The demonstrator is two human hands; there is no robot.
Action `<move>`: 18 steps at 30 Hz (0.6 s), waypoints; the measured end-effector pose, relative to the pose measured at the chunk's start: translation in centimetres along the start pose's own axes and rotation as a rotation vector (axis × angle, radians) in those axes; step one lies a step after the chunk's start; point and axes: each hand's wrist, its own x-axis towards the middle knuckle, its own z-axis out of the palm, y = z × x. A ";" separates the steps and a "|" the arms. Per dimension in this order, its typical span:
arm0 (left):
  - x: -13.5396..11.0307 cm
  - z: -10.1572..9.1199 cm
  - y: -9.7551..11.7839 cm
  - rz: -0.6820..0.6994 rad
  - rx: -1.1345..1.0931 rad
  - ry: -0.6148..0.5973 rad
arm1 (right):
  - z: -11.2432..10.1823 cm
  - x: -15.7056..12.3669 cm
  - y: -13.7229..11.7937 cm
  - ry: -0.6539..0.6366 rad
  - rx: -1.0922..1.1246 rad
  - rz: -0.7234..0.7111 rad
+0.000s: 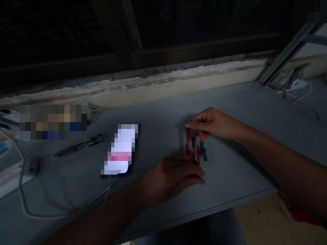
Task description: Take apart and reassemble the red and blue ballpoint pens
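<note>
A small red, white and blue toy (pixel 194 147) lies on the grey table (pixel 230 170). My right hand (pixel 214 123) reaches in from the right, its fingers pinched on the toy's far end. My left hand (pixel 171 177) rests on the table at the toy's near end, fingers curled and touching its lower edge. The middle of the toy shows between the two hands.
A blurred phone-like item (pixel 122 151) lies left of my hands, with a dark pen (pixel 79 146) beyond it. A white cable (pixel 51 212) loops across the left of the table. More cables and a power strip (pixel 288 81) sit at the far right. A dark window ledge (pixel 163 76) runs behind.
</note>
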 end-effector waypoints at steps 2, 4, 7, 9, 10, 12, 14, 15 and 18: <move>-0.1 0.0 0.0 -0.016 -0.051 0.000 | 0.1 0.0 0.1 0.001 -0.011 -0.005; -0.1 0.0 -0.2 -0.005 -0.067 0.019 | 0.2 0.0 0.0 0.024 -0.017 -0.008; -0.2 -0.4 -0.5 0.024 -0.047 0.046 | 0.2 -0.2 -0.3 0.090 -0.040 -0.013; -0.1 -0.6 -0.7 0.026 -0.037 0.039 | 0.3 -0.3 -0.5 0.119 -0.076 -0.014; -0.1 -0.6 -0.7 0.026 -0.022 0.031 | 0.3 -0.4 -0.5 0.123 -0.094 -0.014; 0.0 -0.6 -0.8 0.049 0.049 0.018 | 0.5 -0.4 -0.6 0.117 -0.121 -0.013; 0.1 -0.5 -0.8 0.105 0.155 0.028 | 0.6 -0.4 -0.7 0.117 -0.128 -0.003; 0.1 -0.4 -0.7 0.127 0.202 0.036 | 0.7 -0.4 -0.7 0.120 -0.125 0.007; 0.2 -0.6 -0.7 0.143 0.241 0.038 | 0.7 -0.4 -0.7 0.137 -0.114 0.034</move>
